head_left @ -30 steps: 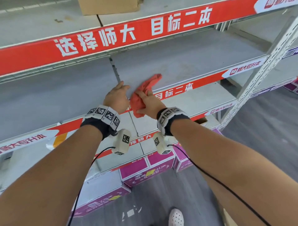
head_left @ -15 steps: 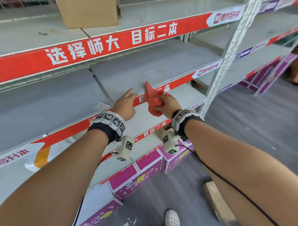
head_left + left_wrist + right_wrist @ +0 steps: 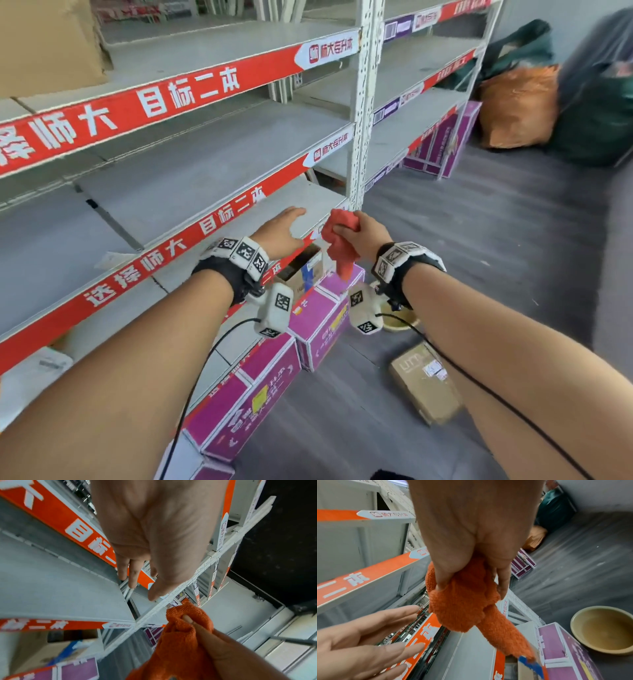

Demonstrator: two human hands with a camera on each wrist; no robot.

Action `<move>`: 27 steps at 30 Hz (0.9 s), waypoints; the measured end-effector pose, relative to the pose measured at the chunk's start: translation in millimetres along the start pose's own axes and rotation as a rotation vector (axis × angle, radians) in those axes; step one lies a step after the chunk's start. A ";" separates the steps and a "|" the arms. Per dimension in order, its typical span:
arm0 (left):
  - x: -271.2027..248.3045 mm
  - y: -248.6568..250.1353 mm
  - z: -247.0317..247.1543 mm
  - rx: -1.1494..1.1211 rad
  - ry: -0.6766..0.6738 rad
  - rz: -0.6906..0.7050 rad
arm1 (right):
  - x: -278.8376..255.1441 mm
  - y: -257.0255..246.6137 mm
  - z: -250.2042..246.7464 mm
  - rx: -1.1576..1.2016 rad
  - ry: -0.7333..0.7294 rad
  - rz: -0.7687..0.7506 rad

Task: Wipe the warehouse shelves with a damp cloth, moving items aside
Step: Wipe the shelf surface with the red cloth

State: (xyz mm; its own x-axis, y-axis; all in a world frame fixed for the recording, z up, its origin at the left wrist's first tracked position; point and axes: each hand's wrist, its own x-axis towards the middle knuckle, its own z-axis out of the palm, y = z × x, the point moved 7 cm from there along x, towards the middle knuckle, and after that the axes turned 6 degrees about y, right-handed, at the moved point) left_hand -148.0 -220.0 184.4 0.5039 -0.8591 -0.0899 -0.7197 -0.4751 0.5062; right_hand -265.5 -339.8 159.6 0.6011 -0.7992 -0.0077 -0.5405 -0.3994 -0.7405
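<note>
My right hand [image 3: 359,233] grips a bunched orange-red cloth [image 3: 339,240] in front of the shelf's front corner, beside the white upright post [image 3: 363,102]; the cloth's tail hangs down below the fist. In the right wrist view thumb and fingers curl round the cloth [image 3: 462,601]. My left hand [image 3: 281,233] hovers flat and open just left of it, over the edge of the grey shelf [image 3: 191,185] with the red label strip; its fingers [image 3: 132,574] are straight. The left wrist view shows the cloth [image 3: 181,635] pinched by the other hand.
A brown carton [image 3: 48,48] stands on the top shelf at left. Purple boxes [image 3: 260,380] line the floor under the shelves, with an open carton [image 3: 301,270] behind them. A tan basin [image 3: 604,630] and a flat cardboard box [image 3: 424,383] lie on the grey floor; bags [image 3: 520,102] are piled far right.
Both hands have travelled right along the shelf edge to its end by the upright post. The cloth has come off the shelf surface and now hangs bunched from my right hand.
</note>
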 end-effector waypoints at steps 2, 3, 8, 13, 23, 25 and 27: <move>5.9 28.3 13.7 -0.022 -0.021 0.026 | 1.2 19.4 -24.9 0.003 0.021 0.026; 9.3 42.1 21.2 -0.024 -0.034 0.030 | 1.6 29.0 -37.9 0.023 0.039 0.045; 34.1 108.1 79.7 -0.205 -0.162 -0.007 | 4.6 82.7 -101.9 0.106 0.114 0.131; 70.7 175.4 152.9 -0.509 -0.267 -0.071 | 11.3 147.1 -159.2 0.031 0.083 0.124; 94.7 270.2 240.3 -0.957 -0.349 -0.098 | 19.9 272.1 -206.4 0.284 0.140 0.390; 106.7 269.6 247.5 -0.939 -0.286 -0.122 | 21.7 289.7 -204.5 0.355 0.145 0.438; 117.9 268.7 255.8 -0.912 -0.257 -0.150 | 23.4 303.1 -195.3 0.405 0.086 0.479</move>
State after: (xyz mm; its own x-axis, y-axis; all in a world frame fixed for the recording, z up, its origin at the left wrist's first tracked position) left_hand -404.2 -497.7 90.3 0.3623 -0.8686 -0.3380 0.0473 -0.3451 0.9374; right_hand -530.3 -567.3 66.2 0.2888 -0.8871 -0.3600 -0.4622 0.2002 -0.8639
